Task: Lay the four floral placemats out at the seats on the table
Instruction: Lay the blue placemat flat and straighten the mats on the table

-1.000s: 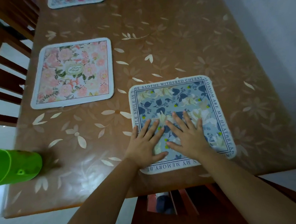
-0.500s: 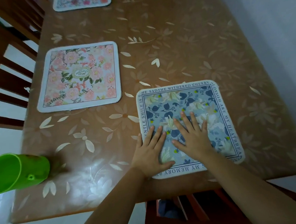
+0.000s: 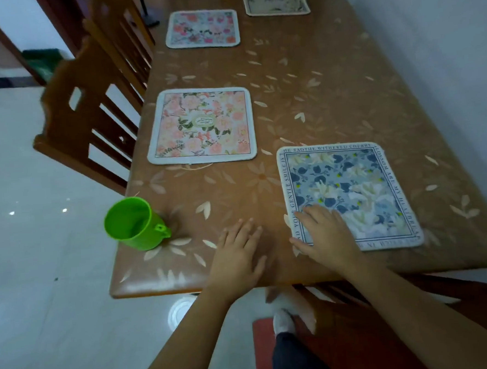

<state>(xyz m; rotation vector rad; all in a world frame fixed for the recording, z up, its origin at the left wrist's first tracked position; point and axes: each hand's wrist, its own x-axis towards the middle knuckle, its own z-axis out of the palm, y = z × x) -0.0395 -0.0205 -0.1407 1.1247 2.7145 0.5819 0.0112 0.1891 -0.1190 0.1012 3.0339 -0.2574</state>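
1. One green plastic cup (image 3: 133,224) stands at the near left corner of the glossy, leaf-printed table (image 3: 315,80).
2. Along the left edge, the square near pink placemat (image 3: 201,125) and far pink placemat (image 3: 203,28) lie squarely.
3. The left hand (image 3: 239,251) rests flat, fingers spread, on the bare surface by the near edge.
4. The right hand (image 3: 323,233) presses with open fingers on the near left corner of the blue placemat (image 3: 351,189), which is slightly askew.
5. A cream placemat (image 3: 275,0) lies at the far edge.

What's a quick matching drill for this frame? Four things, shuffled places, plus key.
Things:
1. blue placemat
2. green cup
3. cream placemat
4. left hand

Places:
a. flat on the bare table, to the right of the cup
b. far end of the table
c. near left corner
d. under the right hand, by the near edge

Pairs: 1-d, 2-c, 3-b, 4-a
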